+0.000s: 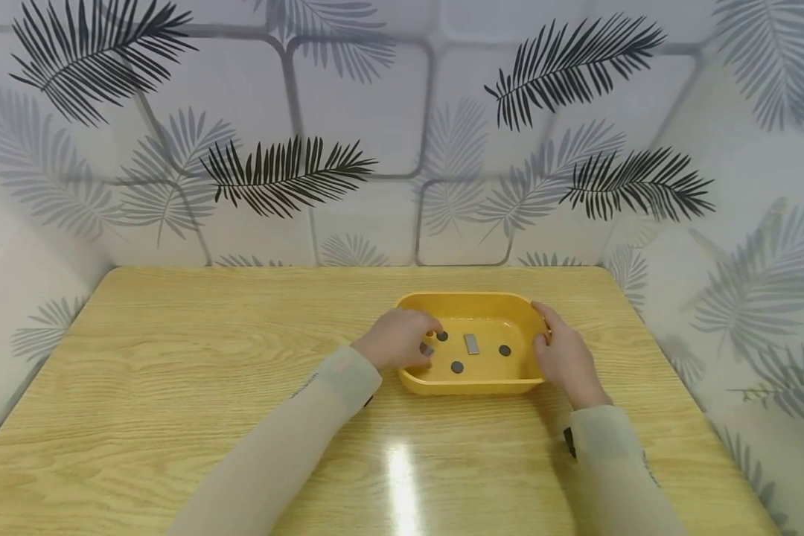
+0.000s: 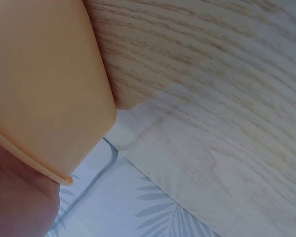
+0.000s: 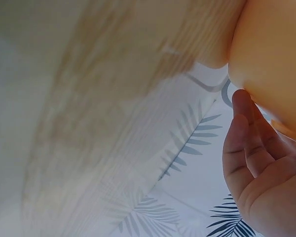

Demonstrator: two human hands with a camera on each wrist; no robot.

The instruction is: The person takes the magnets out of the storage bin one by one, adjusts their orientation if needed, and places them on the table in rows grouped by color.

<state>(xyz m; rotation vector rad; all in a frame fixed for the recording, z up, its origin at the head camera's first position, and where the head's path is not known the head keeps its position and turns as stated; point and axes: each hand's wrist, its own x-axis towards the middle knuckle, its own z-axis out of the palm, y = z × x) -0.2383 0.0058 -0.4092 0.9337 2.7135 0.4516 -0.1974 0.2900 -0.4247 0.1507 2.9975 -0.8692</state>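
Note:
A yellow oblong plastic basin [image 1: 470, 388] sits on the table in the head view. On its floor lie black discs [image 1: 457, 367] and a grey rectangular piece [image 1: 471, 343]. My left hand [image 1: 398, 336] reaches over the basin's left rim, thumb and forefinger spread apart inside. Between them shows a second grey piece [image 1: 426, 349], partly covered; the forefinger tip is right at a black disc [image 1: 442, 336]. My right hand [image 1: 566, 361] grips the right rim, thumb inside; in the right wrist view its other fingers [image 3: 241, 101] bend against the outer wall.
The wood-grain table [image 1: 174, 387] extends left and in front of the basin, its right edge beyond my right hand. A wall covering with leaf prints [image 1: 362, 112] rises behind the table's back edge and along both sides.

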